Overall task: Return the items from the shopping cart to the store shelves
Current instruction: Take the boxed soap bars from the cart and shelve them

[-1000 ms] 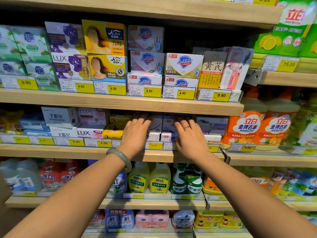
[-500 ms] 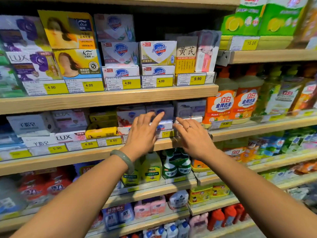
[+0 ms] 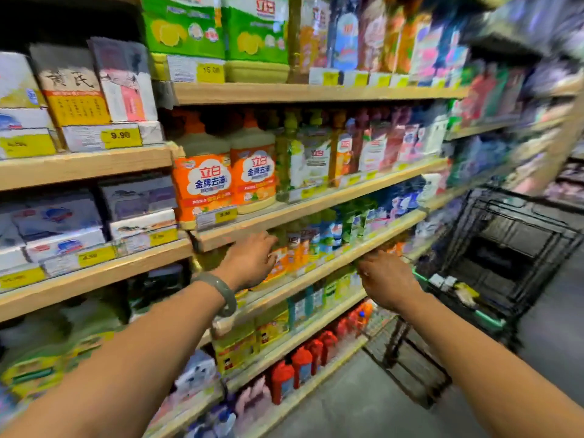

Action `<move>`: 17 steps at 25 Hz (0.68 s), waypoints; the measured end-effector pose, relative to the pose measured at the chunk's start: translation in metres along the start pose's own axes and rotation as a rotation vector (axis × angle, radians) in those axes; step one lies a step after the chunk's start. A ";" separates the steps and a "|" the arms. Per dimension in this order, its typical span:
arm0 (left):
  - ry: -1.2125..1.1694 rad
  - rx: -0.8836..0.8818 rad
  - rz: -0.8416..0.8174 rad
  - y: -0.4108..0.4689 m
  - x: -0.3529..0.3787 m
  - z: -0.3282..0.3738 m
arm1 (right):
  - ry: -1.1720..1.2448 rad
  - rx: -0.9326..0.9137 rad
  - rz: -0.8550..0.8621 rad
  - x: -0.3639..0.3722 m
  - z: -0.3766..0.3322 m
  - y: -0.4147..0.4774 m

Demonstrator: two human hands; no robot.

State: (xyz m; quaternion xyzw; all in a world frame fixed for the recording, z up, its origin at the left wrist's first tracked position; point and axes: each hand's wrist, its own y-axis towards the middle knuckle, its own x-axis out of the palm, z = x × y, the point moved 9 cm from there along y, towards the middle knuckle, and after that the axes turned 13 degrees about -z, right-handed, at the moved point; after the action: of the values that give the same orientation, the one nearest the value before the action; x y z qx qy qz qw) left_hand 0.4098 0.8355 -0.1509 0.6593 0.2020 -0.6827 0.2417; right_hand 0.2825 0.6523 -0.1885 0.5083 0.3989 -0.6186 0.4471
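Head view is motion-blurred, most heavily toward the right edge. Both bare forearms reach forward from the bottom of the frame toward the wooden store shelves. Left hand is raised in front of the edge of the shelf carrying two orange-labelled detergent jugs; its fingers are loosely spread and hold nothing, their tips near small bottles on the shelf below. A grey-green bangle sits on the left wrist. Right hand is lower and further right, back of hand up, fingers curled slightly downward and empty, in front of the lower shelf edge; contact with the shelf cannot be confirmed through the blur. Black shopping cart stands on the grey floor at right, just beside the shelving, well beyond the right hand. A small yellow item lies in the near corner of the cart basket; its type cannot be determined. Boxed soaps fill the upper-left bays behind yellow price tags, one reading 9.90. Green lemon-printed packs occupy the top shelf. Red bottles line the lowest shelf.
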 end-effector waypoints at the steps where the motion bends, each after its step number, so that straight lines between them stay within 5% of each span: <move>1: -0.077 -0.005 -0.040 0.019 0.010 0.027 | -0.012 0.046 -0.038 0.012 0.038 -0.011; 10: -0.207 0.277 -0.249 0.155 0.068 0.301 | 0.103 0.316 -0.183 0.066 0.296 -0.100; 17: -0.164 0.392 -0.365 0.252 0.107 0.412 | 0.152 0.384 -0.250 0.102 0.404 -0.099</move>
State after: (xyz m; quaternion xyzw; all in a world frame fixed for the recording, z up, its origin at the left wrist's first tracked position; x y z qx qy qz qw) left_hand 0.2279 0.3821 -0.2271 0.5889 0.1611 -0.7920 -0.0017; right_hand 0.0689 0.2820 -0.2182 0.5756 0.3663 -0.6936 0.2312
